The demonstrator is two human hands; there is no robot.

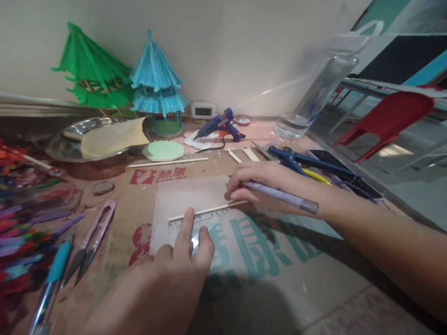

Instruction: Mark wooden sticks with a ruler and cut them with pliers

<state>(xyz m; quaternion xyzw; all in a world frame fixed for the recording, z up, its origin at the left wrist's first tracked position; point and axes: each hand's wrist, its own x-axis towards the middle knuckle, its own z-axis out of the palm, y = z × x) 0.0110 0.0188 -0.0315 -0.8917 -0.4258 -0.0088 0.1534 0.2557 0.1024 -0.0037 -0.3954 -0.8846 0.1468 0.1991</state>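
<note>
My left hand (pixel 171 274) is open, its index fingertip pressing down on a thin wooden stick (pixel 206 212) and a clear set square (pixel 209 221) beneath it. The stick lies along the ruled edge of the set square, over a translucent sheet (pixel 174 195) on a printed cardboard piece (pixel 117 232). At the stick's right end, my right hand (pixel 254 184) is closed around a purple pen (pixel 282 196), whose back end points right along the forearm. The pen's tip is hidden by the fingers.
Behind stand green (pixel 92 70) and blue (pixel 159 70) pipe-cleaner towers, a glue gun (pixel 220 124), a clock (pixel 202 110) and a water bottle (pixel 307 102). Pliers (pixel 296 160) and a phone (pixel 363 186) lie right; pink snips (pixel 92 242), a blue-capped pen (pixel 56 274) and a metal bowl (pixel 61 151) left.
</note>
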